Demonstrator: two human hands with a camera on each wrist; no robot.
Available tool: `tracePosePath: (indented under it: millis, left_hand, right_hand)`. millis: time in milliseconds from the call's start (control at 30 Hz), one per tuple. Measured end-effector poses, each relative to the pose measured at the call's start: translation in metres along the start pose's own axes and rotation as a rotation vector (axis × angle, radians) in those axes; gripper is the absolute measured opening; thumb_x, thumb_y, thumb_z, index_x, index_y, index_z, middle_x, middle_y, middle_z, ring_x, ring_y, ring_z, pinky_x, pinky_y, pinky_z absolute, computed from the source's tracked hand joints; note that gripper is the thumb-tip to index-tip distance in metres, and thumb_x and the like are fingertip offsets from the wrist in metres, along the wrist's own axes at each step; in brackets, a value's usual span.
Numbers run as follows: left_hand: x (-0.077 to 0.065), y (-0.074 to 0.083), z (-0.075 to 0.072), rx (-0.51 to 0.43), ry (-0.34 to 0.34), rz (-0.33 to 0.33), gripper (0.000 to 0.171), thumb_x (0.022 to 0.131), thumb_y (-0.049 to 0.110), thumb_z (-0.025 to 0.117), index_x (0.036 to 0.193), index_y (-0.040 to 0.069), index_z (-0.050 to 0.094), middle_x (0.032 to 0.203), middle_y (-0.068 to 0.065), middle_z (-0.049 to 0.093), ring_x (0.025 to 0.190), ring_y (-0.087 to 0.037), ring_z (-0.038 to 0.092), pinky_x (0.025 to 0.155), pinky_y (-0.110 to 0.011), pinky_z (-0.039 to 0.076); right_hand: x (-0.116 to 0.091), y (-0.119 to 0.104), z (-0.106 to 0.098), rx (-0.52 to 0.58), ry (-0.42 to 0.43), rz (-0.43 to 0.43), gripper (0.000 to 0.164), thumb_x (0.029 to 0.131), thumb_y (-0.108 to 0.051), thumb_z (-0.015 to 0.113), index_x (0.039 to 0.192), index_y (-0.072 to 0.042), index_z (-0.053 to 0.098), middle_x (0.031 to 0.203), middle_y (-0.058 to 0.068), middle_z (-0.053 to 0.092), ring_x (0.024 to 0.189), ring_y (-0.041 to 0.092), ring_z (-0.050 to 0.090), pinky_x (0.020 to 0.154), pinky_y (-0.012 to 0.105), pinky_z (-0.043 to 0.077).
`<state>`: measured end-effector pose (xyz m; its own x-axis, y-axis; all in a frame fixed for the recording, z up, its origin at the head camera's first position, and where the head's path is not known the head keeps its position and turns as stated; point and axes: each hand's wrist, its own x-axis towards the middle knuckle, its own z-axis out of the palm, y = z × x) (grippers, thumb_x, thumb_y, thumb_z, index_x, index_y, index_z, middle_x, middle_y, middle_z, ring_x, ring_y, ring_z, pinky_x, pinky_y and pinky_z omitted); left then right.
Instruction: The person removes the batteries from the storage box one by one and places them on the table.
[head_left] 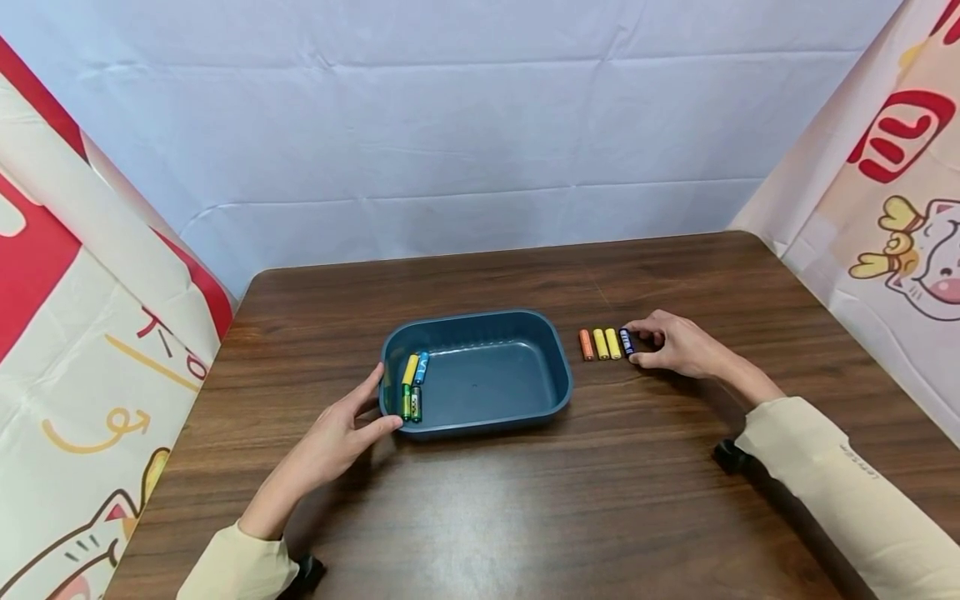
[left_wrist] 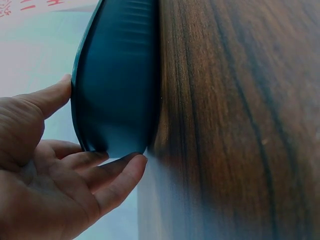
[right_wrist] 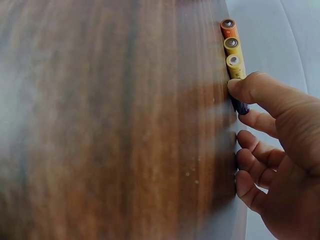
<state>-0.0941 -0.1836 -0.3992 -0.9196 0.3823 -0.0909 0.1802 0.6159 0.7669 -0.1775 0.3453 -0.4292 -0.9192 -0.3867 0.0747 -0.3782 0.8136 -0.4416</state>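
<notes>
A dark blue plastic bin (head_left: 487,422) sits mid-table with several batteries at its left end: a yellow one (head_left: 410,369), a light blue one (head_left: 422,367) and green ones (head_left: 407,402). My left hand (head_left: 337,433) holds the bin's left end, thumb at the rim and fingers against the end wall in the left wrist view. To the right of the bin, my right hand (head_left: 678,346) pinches a dark blue battery (head_left: 627,342) by its two ends between thumb and index finger. Beside it in a row lie two yellow batteries (head_left: 612,343) and an orange battery (head_left: 587,345).
The brown wood-grain table (head_left: 487,500) has a far edge near a pale cloth backdrop (head_left: 480,125). Printed curtains (head_left: 907,208) hang at both sides. Under each cuff a black wrist-camera mount (head_left: 729,457) hangs near the tabletop.
</notes>
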Motion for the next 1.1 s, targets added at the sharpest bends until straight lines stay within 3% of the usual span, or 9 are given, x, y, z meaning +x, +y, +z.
tracePosePath:
  millis: [867, 1100]
  left_hand:
    - [0.0006, -0.0021, 0.0004, -0.002, 0.003, 0.003, 0.085, 0.102, 0.036, 0.067, 0.166, 0.007, 0.018, 0.157, -0.026, 0.041, 0.138, -0.042, 0.049, 0.103, -0.052, 0.049]
    - [0.0005, -0.0020, 0.0004, -0.005, 0.001, -0.003, 0.085, 0.102, 0.036, 0.067, 0.166, 0.009, 0.018, 0.157, -0.025, 0.042, 0.139, -0.040, 0.049, 0.104, -0.052, 0.049]
  right_hand:
    - [0.0013, -0.0008, 0.0012, 0.027, -0.010, 0.035, 0.052, 0.092, -0.019, 0.080, 0.135, 0.004, 0.063, 0.104, 0.012, 0.060, 0.084, 0.020, 0.050, 0.072, 0.038, 0.043]
    - [-0.0012, -0.0047, -0.0052, 0.047, -0.041, 0.067, 0.060, 0.091, -0.027, 0.082, 0.138, 0.004, 0.061, 0.108, 0.012, 0.061, 0.090, 0.023, 0.055, 0.078, 0.041, 0.046]
